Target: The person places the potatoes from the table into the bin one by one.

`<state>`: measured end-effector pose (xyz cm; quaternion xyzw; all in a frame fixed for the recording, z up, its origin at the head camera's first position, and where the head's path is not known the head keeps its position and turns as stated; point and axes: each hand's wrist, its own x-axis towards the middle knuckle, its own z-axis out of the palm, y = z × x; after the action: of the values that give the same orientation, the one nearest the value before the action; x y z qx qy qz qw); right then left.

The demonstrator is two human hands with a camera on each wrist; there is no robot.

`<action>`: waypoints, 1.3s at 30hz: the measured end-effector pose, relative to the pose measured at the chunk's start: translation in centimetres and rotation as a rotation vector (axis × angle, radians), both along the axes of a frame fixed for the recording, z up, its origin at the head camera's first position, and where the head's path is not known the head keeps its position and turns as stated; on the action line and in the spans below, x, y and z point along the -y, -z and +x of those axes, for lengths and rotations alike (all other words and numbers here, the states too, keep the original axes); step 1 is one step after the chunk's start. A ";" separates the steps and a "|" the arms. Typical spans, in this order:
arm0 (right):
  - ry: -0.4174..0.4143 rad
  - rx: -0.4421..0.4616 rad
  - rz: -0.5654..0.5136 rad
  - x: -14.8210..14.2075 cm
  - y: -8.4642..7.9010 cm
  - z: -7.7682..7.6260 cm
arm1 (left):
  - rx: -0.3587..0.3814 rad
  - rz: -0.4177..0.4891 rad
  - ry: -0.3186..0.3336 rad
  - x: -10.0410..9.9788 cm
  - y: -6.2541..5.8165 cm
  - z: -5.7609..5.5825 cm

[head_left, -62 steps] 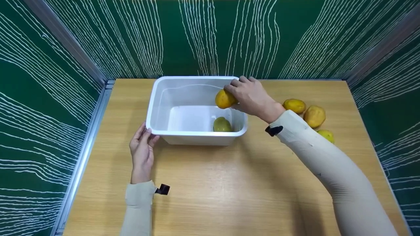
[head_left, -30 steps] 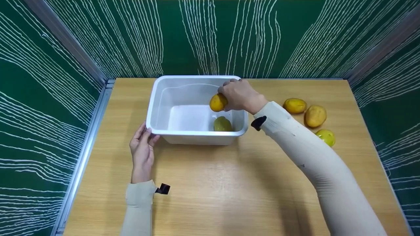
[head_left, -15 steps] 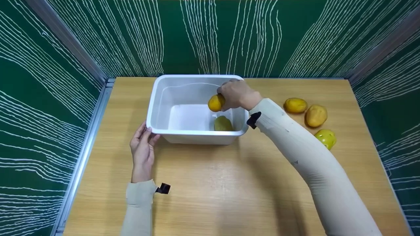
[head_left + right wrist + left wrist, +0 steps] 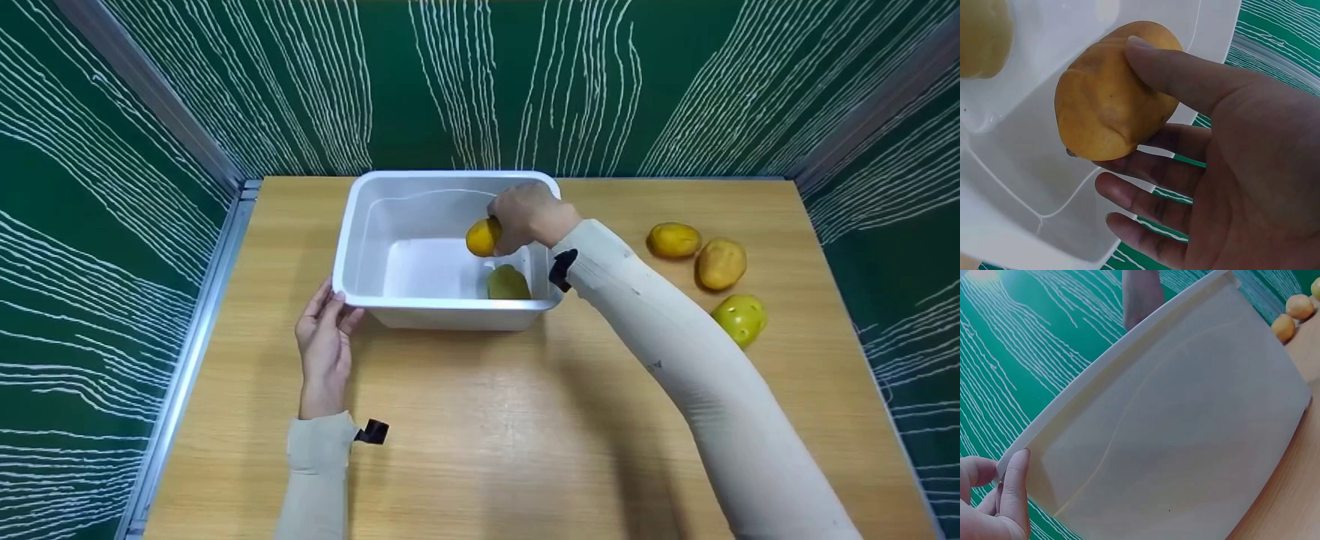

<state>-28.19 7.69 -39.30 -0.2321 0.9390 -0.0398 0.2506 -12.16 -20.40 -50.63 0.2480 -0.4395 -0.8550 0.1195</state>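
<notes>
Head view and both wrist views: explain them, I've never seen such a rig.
No machine here: these are a person's bare hands. One camera on the head looks down; one on each wrist watches that hand. The left hand holds a rim corner of a white rectangular plastic tub. The right hand grips a rounded golden fruit over the tub's floor, where a dull green rounded fruit lies. Right of it, on the pale wooden table, lie two yellow oval fruits and a round yellow-green fruit.
</notes>
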 end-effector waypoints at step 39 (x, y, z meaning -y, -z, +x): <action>0.342 0.301 -0.043 0.7 2.5 -2.0 | -0.054 0.002 0.008 -0.2 0.0 0.2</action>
<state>-30.14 6.95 -41.81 -0.0665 0.9157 -0.1358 0.3724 -12.00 -20.17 -50.59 0.2231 -0.4361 -0.8624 0.1277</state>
